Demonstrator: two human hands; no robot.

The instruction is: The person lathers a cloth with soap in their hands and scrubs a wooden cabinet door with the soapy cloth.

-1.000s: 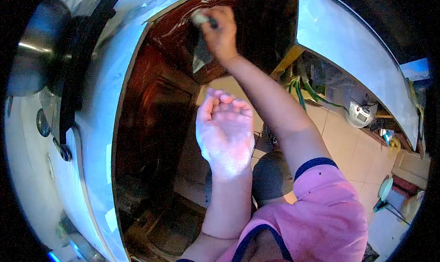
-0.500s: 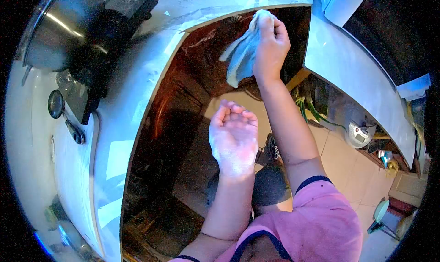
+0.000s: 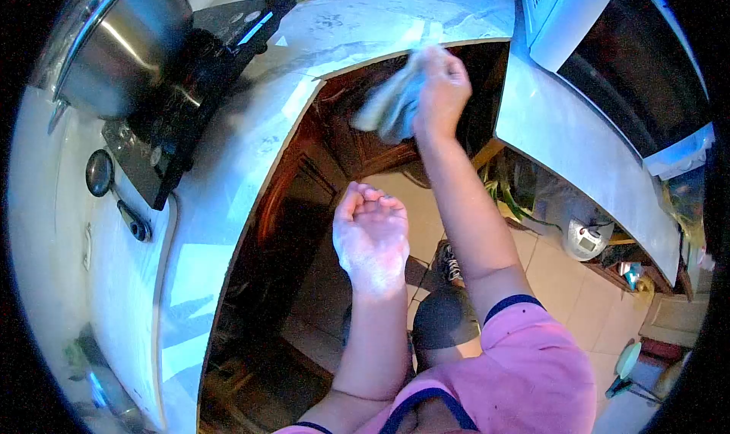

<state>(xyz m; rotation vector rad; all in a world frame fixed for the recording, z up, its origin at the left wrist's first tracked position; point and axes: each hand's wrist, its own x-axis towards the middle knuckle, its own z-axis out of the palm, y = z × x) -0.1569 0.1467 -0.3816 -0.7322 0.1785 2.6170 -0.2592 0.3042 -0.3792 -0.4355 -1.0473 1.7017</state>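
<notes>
In my right hand (image 3: 443, 96) a pale bluish cloth (image 3: 397, 99) is pinched; it hangs out to the left, blurred by motion, near the inner edge of the countertop. My left hand (image 3: 372, 232) is held palm up lower down, over the floor. Its fingers are loosely curled and the palm holds nothing. Nothing touches this hand, and the cloth is apart from it.
A pale countertop (image 3: 205, 206) curves around me. On its left stand a large metal pot (image 3: 137, 46), a black cooktop (image 3: 175, 122) and a round-headed utensil (image 3: 99, 173). At right are a microwave-like appliance (image 3: 623, 77) and, lower, a white scale-like device (image 3: 587, 240).
My right hand and the cloth have come slightly lower and to the left in view. My left hand sits a little lower and further left. The camera view has shifted, showing more cooktop.
</notes>
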